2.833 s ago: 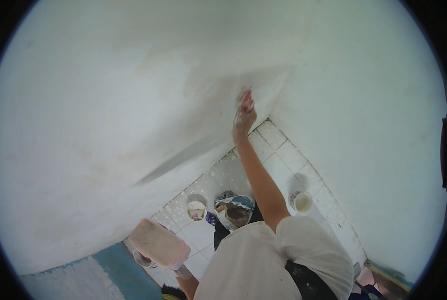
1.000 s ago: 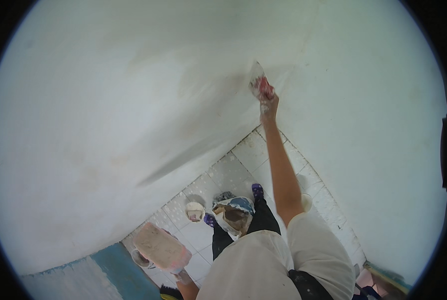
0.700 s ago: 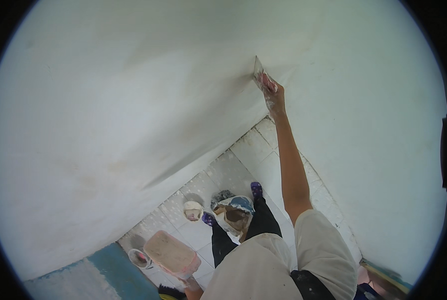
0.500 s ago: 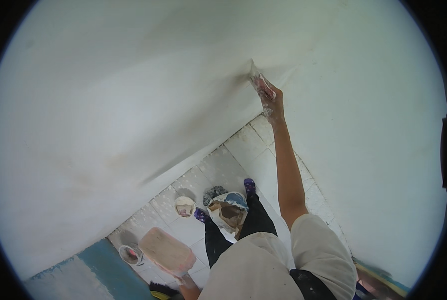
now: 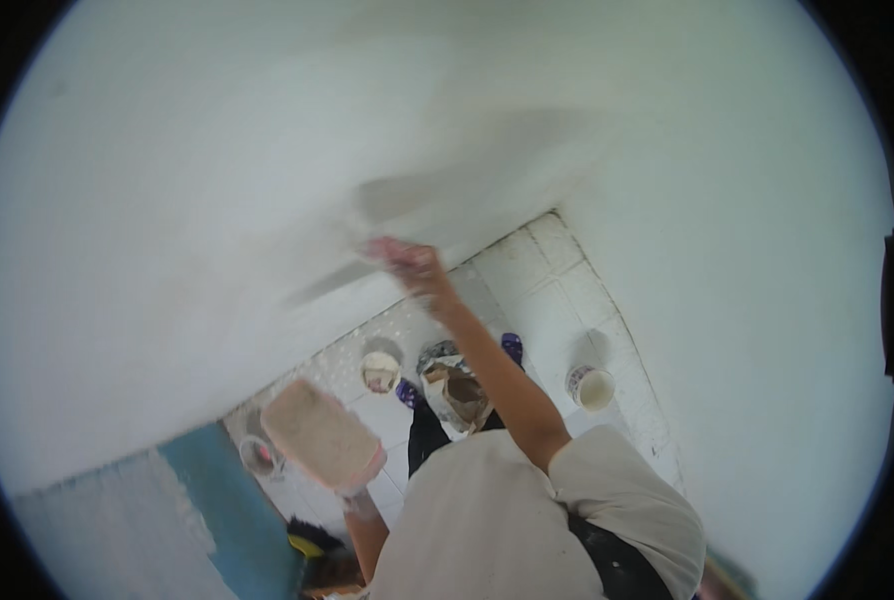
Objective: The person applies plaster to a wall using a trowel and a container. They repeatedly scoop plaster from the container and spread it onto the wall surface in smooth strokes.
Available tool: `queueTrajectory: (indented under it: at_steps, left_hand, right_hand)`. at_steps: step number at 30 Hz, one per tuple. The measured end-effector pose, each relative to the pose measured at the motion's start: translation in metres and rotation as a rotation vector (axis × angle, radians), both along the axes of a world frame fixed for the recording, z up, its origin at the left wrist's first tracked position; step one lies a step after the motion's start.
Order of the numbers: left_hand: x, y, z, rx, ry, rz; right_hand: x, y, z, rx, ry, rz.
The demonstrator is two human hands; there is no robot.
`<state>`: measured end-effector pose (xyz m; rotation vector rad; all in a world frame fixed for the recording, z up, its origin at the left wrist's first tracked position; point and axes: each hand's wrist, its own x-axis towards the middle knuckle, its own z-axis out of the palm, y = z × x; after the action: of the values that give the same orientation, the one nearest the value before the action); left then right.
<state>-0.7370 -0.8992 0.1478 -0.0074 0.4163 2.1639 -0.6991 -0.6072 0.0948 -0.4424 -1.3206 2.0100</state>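
Note:
My right hand (image 5: 423, 276), smeared by motion, grips a putty knife (image 5: 382, 248) with a reddish handle, close to the white wall (image 5: 197, 230). The knife's blade is too blurred to make out. Down at the left, my left hand (image 5: 357, 503) holds a tan, rounded rectangular hawk board (image 5: 319, 430) with a pinkish edge. Most of that hand's fingers are hidden under the board. White residue marks both hands.
On the tiled floor stand a white tub (image 5: 381, 372), an open bag (image 5: 454, 390) between my feet, a white bucket (image 5: 592, 388) at right and a clear bucket (image 5: 259, 455) at left. A second wall (image 5: 747, 300) meets the first in a corner.
My right hand with the putty knife has swept left and down from near the corner. The board in my left hand has risen slightly. A white bucket now shows at right.

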Motion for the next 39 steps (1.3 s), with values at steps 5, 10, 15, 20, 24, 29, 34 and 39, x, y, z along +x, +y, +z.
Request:
queueTrajectory:
  at_steps: [5,10,15,20,24,29,34,39]
  left_hand:
    - [0.028,-0.007,0.072,0.029,0.281,0.152]
    - [-0.001,-0.055,0.086,0.031,0.359,0.244]
    - [0.007,-0.125,0.144,-0.061,0.291,0.359]
    - [0.005,-0.174,0.174,0.07,0.298,0.323]
    - [0.012,-0.19,0.177,-0.038,0.33,0.39]
    - [0.028,-0.194,0.18,-0.107,0.295,0.408]
    - [0.04,-0.208,0.172,-0.108,0.317,0.389]
    - [0.039,-0.215,0.166,-0.183,0.526,0.489]
  right_hand:
    - [0.138,-0.121,0.068,-0.315,0.243,-0.24]
    - [0.169,-0.247,0.179,-0.198,0.166,-0.284]
    - [0.155,-0.323,0.271,0.395,-0.101,-0.129]
    - [0.137,-0.383,0.284,0.545,-0.175,-0.164]
    - [0.139,-0.4,0.268,0.615,-0.185,-0.207]
    - [0.162,-0.393,0.256,0.589,-0.318,-0.076]
    - [0.182,-0.401,0.23,0.562,-0.35,-0.055]
    - [0.184,-0.413,0.152,0.278,-0.466,0.103]
